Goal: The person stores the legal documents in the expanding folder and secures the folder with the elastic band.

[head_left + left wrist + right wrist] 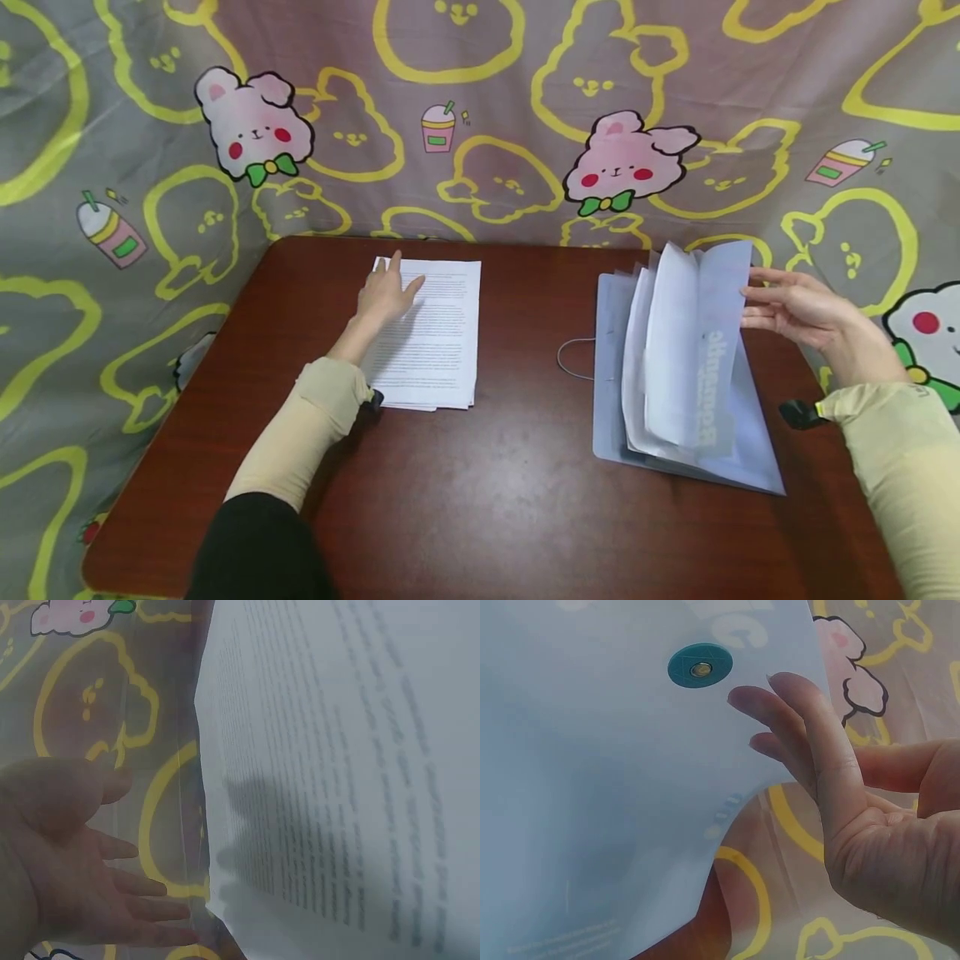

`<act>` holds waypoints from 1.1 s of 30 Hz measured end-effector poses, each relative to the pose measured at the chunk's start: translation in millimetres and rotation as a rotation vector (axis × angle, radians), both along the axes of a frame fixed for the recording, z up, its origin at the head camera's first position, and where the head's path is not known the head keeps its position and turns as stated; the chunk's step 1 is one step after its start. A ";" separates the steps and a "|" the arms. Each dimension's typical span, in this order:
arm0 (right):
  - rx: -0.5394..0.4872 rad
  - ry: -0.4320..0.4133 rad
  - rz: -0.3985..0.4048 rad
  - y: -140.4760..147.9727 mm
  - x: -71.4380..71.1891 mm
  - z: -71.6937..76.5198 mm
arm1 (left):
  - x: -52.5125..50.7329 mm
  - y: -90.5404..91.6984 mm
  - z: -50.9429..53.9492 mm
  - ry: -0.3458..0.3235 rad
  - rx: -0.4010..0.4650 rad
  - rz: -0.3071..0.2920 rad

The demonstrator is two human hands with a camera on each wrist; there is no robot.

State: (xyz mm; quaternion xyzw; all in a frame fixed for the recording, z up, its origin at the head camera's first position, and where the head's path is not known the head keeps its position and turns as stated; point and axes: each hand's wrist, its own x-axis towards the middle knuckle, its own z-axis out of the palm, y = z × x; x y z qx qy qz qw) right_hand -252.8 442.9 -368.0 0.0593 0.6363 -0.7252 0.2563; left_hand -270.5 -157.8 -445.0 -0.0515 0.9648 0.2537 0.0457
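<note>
A stack of printed paper sheets (441, 350) lies on the left half of the table. My left hand (385, 293) is over its upper left part with fingers spread, and in the left wrist view its shadow falls on the print. On the right, a bluish-grey plastic folder (609, 400) lies partly opened, its cover (723, 308) raised and loose white sheets (667, 358) fanned inside. My right hand (806, 308) is at the cover's outer edge with fingers extended; whether they touch it, I cannot tell. A teal round button (686, 671) sits on the cover near the fingertips.
A thin cord loop (562, 358) sticks out from the folder's left side onto the reddish-brown table (510, 500). Patterned cloth (510, 108) hangs behind the table and along its sides. Small black devices (801, 414) are strapped at the wrists.
</note>
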 end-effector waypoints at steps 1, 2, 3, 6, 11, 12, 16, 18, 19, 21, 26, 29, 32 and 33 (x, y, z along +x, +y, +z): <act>0.000 0.001 -0.001 -0.5 0.0 0.4 | 0.7 -2.5 -0.3 -0.008 -0.001 0.000; 0.002 0.003 -0.001 -0.9 -0.1 0.7 | 1.1 -5.1 -0.9 -0.018 0.008 0.002; 0.004 0.003 -0.001 -1.3 -0.1 1.1 | 0.4 -8.6 -2.6 -0.032 0.012 0.004; 0.014 0.005 -0.003 -1.7 -0.1 1.8 | -8.0 -23.7 -18.4 -0.054 0.003 0.020; 0.022 0.001 0.000 -1.6 -1.2 1.9 | -27.2 -52.3 -54.0 -0.111 0.000 0.062; 0.026 0.000 0.000 -1.6 -1.4 1.9 | -29.0 -55.2 -59.8 -0.115 -0.005 0.068; 0.051 -0.002 0.000 -1.3 -1.8 1.3 | -20.1 -49.2 -54.8 -0.157 -0.059 0.063; 0.059 -0.002 0.000 -1.3 -1.8 0.9 | -4.4 -36.8 -38.0 -0.163 -0.080 0.057; 0.059 -0.001 0.001 -1.2 -1.7 0.7 | 2.1 -31.1 -30.4 -0.166 -0.086 0.056; 0.055 -0.003 0.003 -1.4 -1.5 0.3 | 14.3 -20.7 -16.0 -0.160 -0.090 0.063; 0.046 -0.008 0.003 -2.0 -0.9 -0.8 | 17.3 -14.0 -16.5 -0.089 -0.097 0.118; 0.043 -0.007 0.006 -2.7 -0.8 -1.0 | 17.8 -12.7 -16.4 -0.062 -0.090 0.139; 0.041 -0.005 0.007 -3.6 -0.9 -0.8 | 18.4 -12.4 -16.5 -0.021 -0.082 0.154; 0.041 -0.005 0.006 -3.8 -1.0 -0.6 | 18.1 -12.6 -16.8 -0.002 -0.078 0.160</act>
